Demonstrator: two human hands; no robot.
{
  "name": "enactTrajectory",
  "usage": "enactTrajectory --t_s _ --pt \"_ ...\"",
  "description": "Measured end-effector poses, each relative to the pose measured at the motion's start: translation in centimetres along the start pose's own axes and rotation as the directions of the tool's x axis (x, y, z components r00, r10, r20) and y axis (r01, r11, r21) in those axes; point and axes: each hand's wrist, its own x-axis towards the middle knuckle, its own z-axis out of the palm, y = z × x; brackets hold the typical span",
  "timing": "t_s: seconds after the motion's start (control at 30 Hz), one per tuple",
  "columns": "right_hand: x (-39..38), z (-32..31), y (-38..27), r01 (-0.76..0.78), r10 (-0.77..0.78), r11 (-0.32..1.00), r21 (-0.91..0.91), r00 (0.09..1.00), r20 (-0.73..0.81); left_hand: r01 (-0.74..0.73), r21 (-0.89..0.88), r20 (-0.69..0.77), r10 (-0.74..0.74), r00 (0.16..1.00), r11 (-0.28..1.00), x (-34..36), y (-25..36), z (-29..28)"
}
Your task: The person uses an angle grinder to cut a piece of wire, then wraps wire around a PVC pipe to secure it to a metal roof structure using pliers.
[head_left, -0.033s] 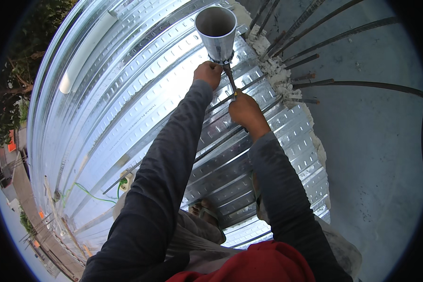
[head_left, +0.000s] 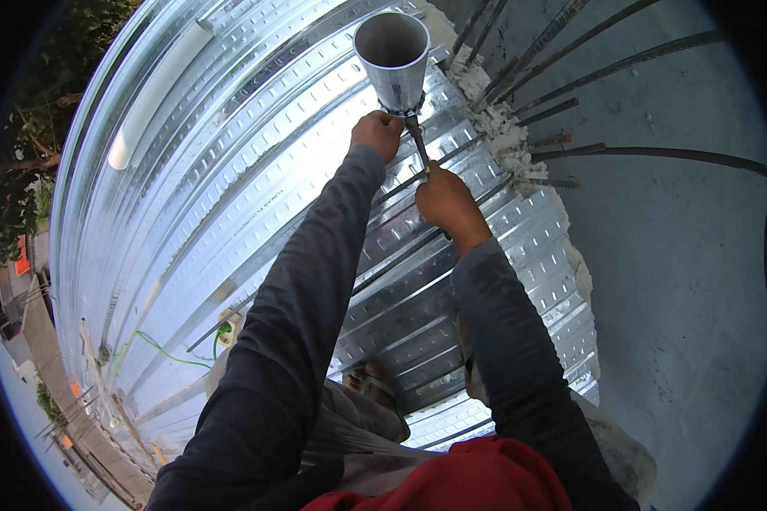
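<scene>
pipe [head_left: 394, 55] upright just above l hand [head_left: 377, 134]; r hand [head_left: 446, 202] grips tool [head_left: 418, 143] below it

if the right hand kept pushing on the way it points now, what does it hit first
Most likely the foot of the upright grey pipe. The right hand grips a slim tool aimed up at the dark band round the pipe's base, beside the left hand. Depth is hard to judge in this fisheye view.
</scene>
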Motion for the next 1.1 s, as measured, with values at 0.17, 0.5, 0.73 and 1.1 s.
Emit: enactTrajectory --t_s 0.17,0.5,0.73,1.1 --pt "0.7 -0.7 -0.4 0.032 -0.034 0.999 0.029 0.999 0.038 -0.010 -0.026 0.022 0.010 1.000 1.000 -0.2 -0.7 -0.1" --pt "1.4 3.8 1.0 0.015 0.003 0.990 0.139 0.992 -0.125 0.037 -0.093 -0.031 -0.041 0.999 0.995 -1.2 -0.7 0.6" --pt "0.9 6.2 2.6 0.092 -0.067 0.987 0.133 0.980 -0.186 0.253 -0.165 0.231 -0.212 0.950 0.953 -5.0 0.8 2.3" --pt "2.2 4.8 3.8 0.096 -0.092 0.986 0.133 0.995 -0.033 0.513 -0.762 0.376 -0.374 0.848 0.395 -1.7 1.7 5.6"
